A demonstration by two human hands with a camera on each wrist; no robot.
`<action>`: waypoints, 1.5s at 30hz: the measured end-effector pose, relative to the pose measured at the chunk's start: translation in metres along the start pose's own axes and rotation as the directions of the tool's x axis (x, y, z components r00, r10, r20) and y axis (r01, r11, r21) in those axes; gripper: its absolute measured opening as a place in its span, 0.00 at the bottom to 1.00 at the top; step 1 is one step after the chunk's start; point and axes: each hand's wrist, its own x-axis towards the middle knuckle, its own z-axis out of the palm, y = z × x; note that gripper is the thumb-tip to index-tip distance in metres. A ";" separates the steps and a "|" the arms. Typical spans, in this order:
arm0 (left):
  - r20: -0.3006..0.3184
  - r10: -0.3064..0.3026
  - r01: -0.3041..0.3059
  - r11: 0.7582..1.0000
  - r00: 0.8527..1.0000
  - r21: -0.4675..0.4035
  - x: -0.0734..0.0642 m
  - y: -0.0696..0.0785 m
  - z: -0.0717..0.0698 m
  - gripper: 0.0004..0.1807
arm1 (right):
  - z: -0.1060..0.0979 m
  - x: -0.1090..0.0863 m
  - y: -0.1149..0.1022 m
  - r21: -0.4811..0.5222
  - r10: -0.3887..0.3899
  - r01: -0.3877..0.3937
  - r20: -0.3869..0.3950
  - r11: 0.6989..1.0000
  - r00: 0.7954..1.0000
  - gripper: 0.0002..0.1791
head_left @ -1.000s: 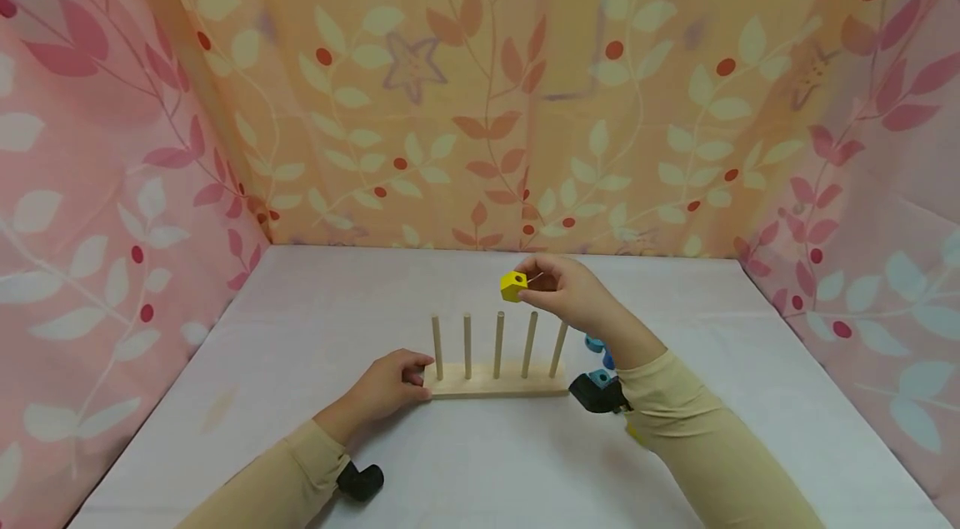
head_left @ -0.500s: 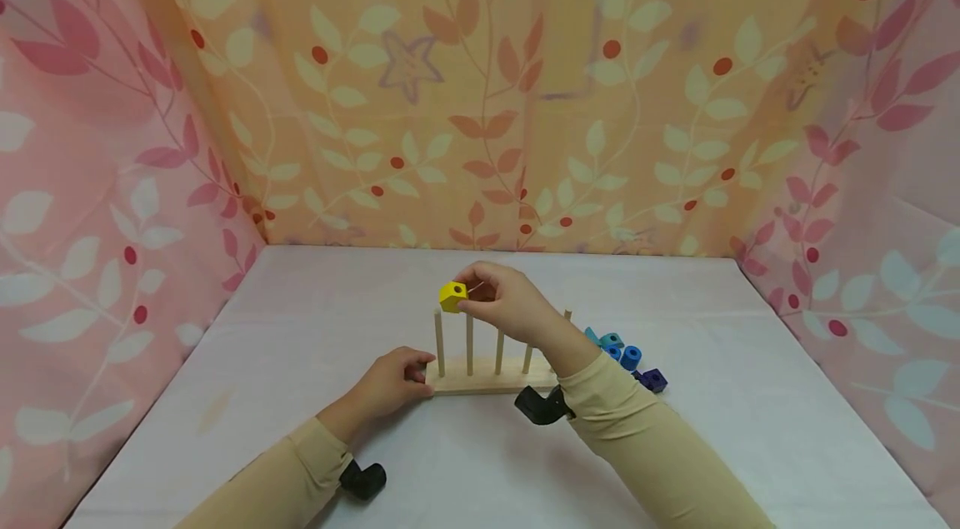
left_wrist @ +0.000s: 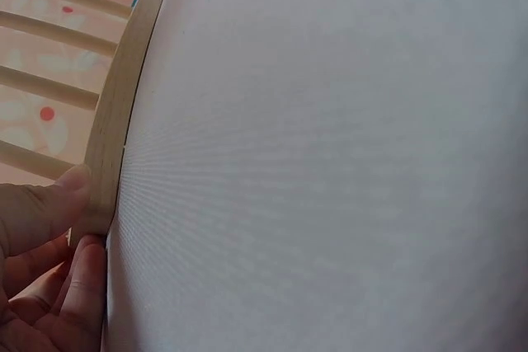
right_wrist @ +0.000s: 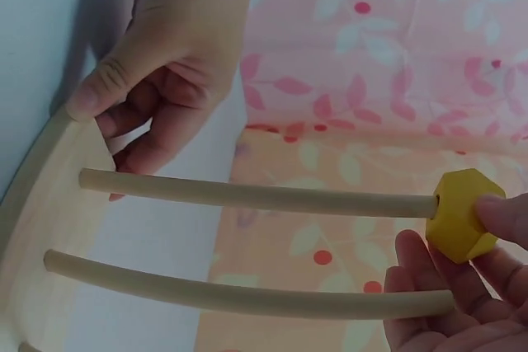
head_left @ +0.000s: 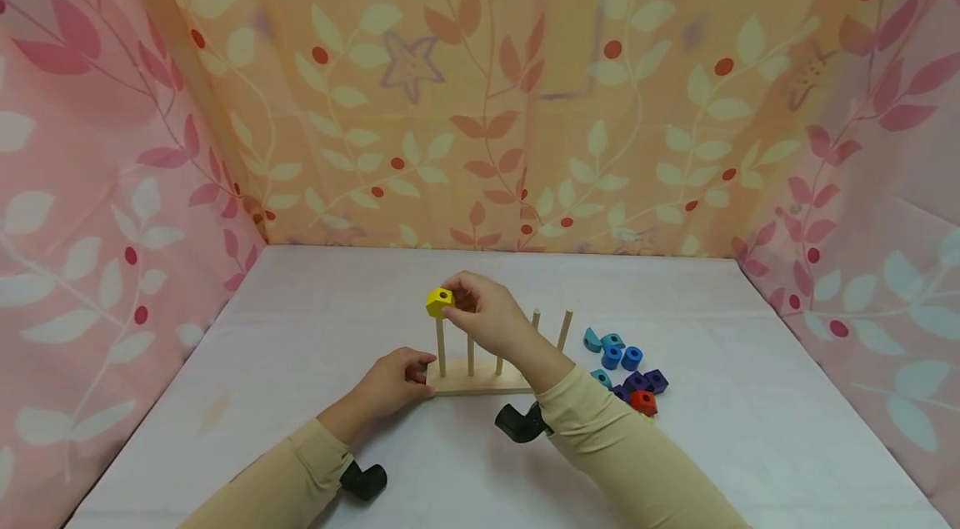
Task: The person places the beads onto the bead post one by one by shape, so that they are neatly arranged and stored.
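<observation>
A wooden peg stand (head_left: 472,383) has a flat base and a row of several upright pegs. My left hand (head_left: 386,383) grips the left end of its base, thumb on top and fingers curled at the end, as the left wrist view shows. Between thumb and fingers, my right hand (head_left: 491,325) pinches a yellow faceted block (head_left: 437,304) with a hole. In the right wrist view, the tip of the leftmost peg (right_wrist: 264,197) meets the hole of the yellow block (right_wrist: 459,218). My right forearm hides part of the base and one peg.
Right of the stand lie loose blocks: blue cylinders (head_left: 632,358), teal pieces (head_left: 612,341), purple blocks (head_left: 656,381) and a red block (head_left: 643,402). Something yellow peeks out beside the right sleeve. A white cloth covers the table (head_left: 337,296); patterned curtains enclose three sides.
My right hand has carried the yellow block leftward across the pegs and slightly down to the leftmost peg's top. The left hand keeps its hold. More loose blocks show at right.
</observation>
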 end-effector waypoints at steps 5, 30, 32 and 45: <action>0.007 -0.002 0.002 1.000 1.000 -0.001 0.000 -0.001 0.000 0.25 | 0.007 -0.002 0.004 -0.010 0.006 -0.006 -0.003 1.000 1.000 0.11; -0.006 0.015 -0.015 1.000 1.000 -0.015 -0.001 -0.006 0.002 0.25 | 0.043 -0.015 0.029 0.289 0.238 -0.177 -0.192 0.941 0.952 0.14; -0.005 0.019 -0.019 1.000 1.000 -0.008 0.000 -0.006 0.002 0.25 | 0.044 -0.016 0.029 0.301 0.245 -0.180 -0.193 0.936 0.950 0.13; 0.003 0.012 -0.012 1.000 1.000 -0.027 -0.001 -0.006 0.001 0.25 | 0.047 -0.017 0.034 0.341 0.263 -0.188 -0.190 0.921 0.946 0.13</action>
